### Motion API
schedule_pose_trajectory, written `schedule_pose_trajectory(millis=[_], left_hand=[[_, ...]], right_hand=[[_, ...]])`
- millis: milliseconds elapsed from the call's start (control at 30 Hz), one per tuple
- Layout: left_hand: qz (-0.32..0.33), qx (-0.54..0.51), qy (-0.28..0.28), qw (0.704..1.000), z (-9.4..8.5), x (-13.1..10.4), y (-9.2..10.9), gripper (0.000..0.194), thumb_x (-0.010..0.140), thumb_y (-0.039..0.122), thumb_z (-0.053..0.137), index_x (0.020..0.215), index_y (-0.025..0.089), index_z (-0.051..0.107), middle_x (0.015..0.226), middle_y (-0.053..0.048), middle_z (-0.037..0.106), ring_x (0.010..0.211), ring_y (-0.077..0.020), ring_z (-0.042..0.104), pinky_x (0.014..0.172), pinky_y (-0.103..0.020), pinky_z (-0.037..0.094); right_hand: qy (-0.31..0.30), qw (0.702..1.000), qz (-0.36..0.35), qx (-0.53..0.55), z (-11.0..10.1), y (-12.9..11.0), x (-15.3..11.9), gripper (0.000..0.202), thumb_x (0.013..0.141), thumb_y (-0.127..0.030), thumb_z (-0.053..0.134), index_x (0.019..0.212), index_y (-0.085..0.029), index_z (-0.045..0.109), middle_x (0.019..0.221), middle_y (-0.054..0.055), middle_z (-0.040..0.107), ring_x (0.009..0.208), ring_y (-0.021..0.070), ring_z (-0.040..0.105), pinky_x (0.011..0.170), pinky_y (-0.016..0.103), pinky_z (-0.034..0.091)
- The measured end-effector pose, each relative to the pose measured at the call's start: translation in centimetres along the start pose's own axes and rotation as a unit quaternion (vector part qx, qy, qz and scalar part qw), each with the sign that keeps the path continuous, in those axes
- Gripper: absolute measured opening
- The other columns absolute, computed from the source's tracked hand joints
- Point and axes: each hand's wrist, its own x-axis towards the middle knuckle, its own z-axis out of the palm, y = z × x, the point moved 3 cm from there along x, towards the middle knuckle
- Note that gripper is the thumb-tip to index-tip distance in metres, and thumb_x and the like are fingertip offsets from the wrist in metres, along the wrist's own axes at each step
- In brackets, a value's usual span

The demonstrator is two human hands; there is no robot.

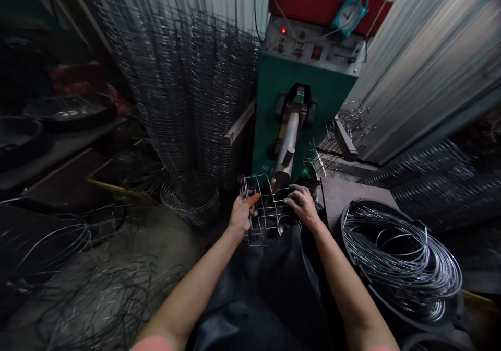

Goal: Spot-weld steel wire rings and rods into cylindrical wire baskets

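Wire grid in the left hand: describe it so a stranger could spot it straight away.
Find the green machine with the thick metal arm slanting down. Near the arm's lower tip, the left hand grips the wire grid. Unlike the tall, dense wire stacks left of the machine, it is one separate piece with wide openings.

Between the left hand [241,215] and right hand [303,205], the wire grid [265,218] takes up the gap, and a metal arm [290,131] juts down from above. Tall wire stacks [219,79] block the upper left; a wire coil [410,262] crowds the lower right. Left of centre, bare floor [172,233] offers passage beside tangled wire [113,293].
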Motion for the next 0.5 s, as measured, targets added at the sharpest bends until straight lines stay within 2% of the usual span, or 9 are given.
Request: schedule_pose_trajectory(millis=[500], left_hand=[[-0.02,0.006,-0.008,1.0,0.2,1.9,0.4,0.055,0.044,0.025,0.08,0.086,0.018,0.046,0.05,0.013,0.039,0.035,0.0,0.024,0.036,-0.016,0.023]], right_hand=[[-0.003,1.0,0.01,0.011,0.2,0.8,1.6,0.02,0.079,-0.04,0.06,0.07,-0.022,0.06,0.105,0.008,0.06,0.101,0.0249,0.05,0.087,0.043,0.04]])
